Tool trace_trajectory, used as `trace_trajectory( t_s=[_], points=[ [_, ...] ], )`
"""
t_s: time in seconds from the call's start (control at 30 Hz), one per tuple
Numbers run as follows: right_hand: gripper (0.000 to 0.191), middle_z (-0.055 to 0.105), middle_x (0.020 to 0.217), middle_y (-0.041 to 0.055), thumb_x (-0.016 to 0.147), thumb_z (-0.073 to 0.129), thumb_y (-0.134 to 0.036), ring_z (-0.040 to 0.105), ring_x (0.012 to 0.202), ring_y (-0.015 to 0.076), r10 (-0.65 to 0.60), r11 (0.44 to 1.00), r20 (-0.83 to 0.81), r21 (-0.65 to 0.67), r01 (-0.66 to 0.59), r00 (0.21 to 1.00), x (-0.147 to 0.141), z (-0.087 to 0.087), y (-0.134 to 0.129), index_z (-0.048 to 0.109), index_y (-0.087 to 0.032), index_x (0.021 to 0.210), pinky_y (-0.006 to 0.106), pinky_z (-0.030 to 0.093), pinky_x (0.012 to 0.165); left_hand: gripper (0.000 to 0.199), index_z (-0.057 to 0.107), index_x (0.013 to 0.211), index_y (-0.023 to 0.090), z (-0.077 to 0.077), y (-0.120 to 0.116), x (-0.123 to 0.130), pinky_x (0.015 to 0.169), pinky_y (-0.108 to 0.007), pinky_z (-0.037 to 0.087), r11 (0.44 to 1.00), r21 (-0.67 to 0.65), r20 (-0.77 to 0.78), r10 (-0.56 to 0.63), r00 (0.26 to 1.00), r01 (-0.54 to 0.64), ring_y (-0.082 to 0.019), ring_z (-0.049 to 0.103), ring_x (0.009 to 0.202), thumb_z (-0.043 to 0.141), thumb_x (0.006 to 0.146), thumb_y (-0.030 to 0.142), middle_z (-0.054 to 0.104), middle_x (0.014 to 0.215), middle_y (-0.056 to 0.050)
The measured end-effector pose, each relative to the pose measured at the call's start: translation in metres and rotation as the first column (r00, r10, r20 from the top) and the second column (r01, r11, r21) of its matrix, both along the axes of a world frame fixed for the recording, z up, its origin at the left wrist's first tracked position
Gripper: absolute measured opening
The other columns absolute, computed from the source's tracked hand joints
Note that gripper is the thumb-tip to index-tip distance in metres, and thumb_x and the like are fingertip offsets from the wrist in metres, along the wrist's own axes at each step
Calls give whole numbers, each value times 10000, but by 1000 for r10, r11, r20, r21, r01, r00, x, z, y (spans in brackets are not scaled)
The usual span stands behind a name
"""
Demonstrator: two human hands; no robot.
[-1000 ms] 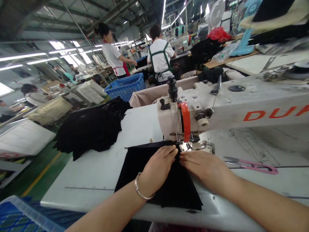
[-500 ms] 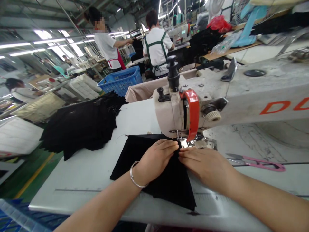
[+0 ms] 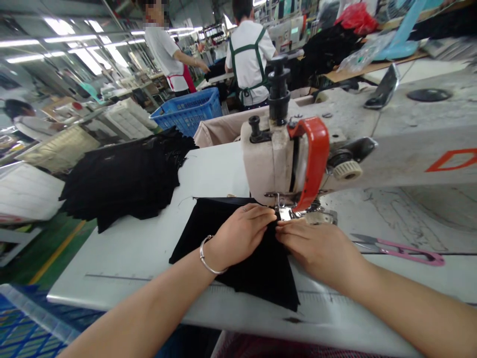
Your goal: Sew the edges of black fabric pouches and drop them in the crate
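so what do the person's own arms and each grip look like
The left forearm and right forearm are bare. A slim silver-coloured bangle circles the left wrist; the left grip seems to wear a thin ring. The right grip shows nothing worn.

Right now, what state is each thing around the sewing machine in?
Left hand: flat on the black fabric, fingers extended.
Right hand: fingers extended at the fabric's right edge.
Black fabric: spread on the table.
Sewing machine: upright; running or stopped, cannot tell.
Pink-handled snips: lying unheld.
Black cloth pile: stacked, edges uneven.
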State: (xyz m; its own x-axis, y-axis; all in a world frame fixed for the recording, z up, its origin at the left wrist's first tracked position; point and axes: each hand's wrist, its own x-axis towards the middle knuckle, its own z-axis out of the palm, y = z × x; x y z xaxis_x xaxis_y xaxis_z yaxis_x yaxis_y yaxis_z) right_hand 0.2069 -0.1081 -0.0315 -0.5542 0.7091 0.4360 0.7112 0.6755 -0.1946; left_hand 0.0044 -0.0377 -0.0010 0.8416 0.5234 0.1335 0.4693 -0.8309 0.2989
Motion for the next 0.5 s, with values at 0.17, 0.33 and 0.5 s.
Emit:
trace_trajectory(
  t_s=[0.17,0.33,0.5],
  points=[
    [236,661,1061,83,882,483,-108,602,1025,227,20,999,2,-32,-20,1000,0,2,-7,639,-167,1050,398,508,868,361,506,1300,173,9,-9,-5,1131,-367,356,999,-40,-19,-3,1000,2,-175,480,1272,451,945,200,564,1328,-64],
    [190,639,1044,90,872,493,-167,575,1003,256,91,994,-14,-58,-92,996,-3,19,-23,630,-190,1002,459,480,878,816,307,1446,145,15,-56,-16,1167,-544,234,1000,-8,-46,-7,999,7,-309,268,1421,626,798,523,352,1498,-155],
    [268,667,1020,78,881,453,-129,608,963,195,94,990,-258,-76,-117,962,0,29,-27,614,-177,1089,390,493,865,601,405,1405,210,22,-77,-39,1166,-574,220,901,362,32,245,969,-239,-290,292,1413,507,825,88,421,1464,-98]
  ],
)
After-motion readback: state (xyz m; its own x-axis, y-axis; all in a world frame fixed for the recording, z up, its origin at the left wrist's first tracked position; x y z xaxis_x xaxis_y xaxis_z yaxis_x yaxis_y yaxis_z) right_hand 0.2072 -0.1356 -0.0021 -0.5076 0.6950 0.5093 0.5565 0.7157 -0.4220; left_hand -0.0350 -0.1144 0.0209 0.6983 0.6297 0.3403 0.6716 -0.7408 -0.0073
